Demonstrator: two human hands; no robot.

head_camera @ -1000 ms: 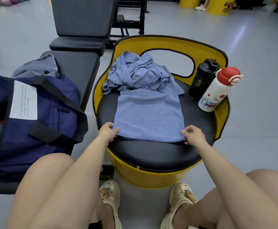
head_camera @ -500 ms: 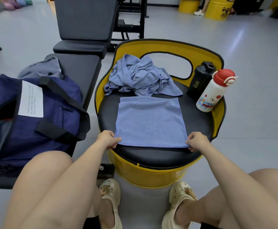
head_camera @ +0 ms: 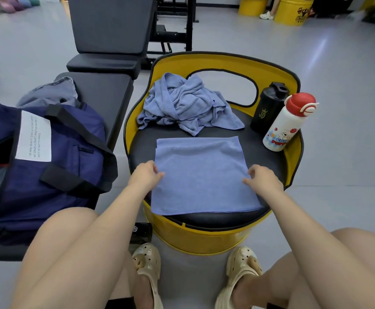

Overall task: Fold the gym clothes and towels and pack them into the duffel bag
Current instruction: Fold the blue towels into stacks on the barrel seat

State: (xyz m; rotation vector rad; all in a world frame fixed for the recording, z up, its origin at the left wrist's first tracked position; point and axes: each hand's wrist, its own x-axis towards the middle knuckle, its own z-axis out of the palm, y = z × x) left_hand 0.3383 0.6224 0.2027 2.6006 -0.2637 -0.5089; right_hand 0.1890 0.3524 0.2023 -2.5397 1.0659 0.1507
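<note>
A folded blue towel (head_camera: pixel 199 175) lies flat on the black seat of a yellow barrel stool (head_camera: pixel 269 166), and its near edge hangs slightly over the front. My left hand (head_camera: pixel 145 176) pinches the towel's left edge about halfway along. My right hand (head_camera: pixel 263 178) pinches the right edge at the same height. A crumpled blue towel (head_camera: pixel 186 103) is heaped at the back of the seat. The open navy duffel bag (head_camera: pixel 48 166) sits on a bench to my left. A grey garment (head_camera: pixel 48 94) lies bunched behind the bag.
A black shaker bottle (head_camera: pixel 269 105) and a white bottle with a red cap (head_camera: pixel 289 123) stand at the seat's right edge. The black gym bench (head_camera: pixel 106 94) runs along the left. My knees and feet flank the stool. Yellow barrels (head_camera: pixel 291 10) stand far behind.
The flat towel slid toward me, away from the crumpled one. Both hands left its near corners and moved forward to the middle of its side edges.
</note>
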